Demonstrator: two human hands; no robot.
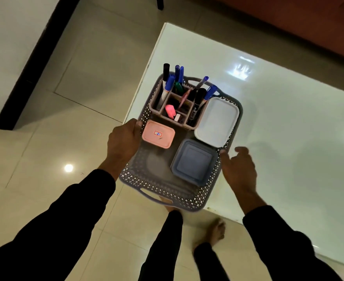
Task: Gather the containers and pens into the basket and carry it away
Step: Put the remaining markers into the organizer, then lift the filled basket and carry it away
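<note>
Since the containers (217, 121) and pens (179, 78) sit in the basket (163, 184), gathering looks done; our left hand (124, 141) grips its rim, our right hand (240, 166) hovers loose-fingered beside it; carrying remains.

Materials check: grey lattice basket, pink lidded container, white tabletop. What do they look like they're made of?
Grey lattice basket: likely moulded plastic, matte; perforated star-pattern walls and moulded-in handle slots. Pink lidded container: likely plastic, satin; rounded corners, a raised lid rim, a sticker on top. White tabletop: glossy and hard, with mirror-like light reflections; glass, laminate or lacquer, cannot tell which.
</note>
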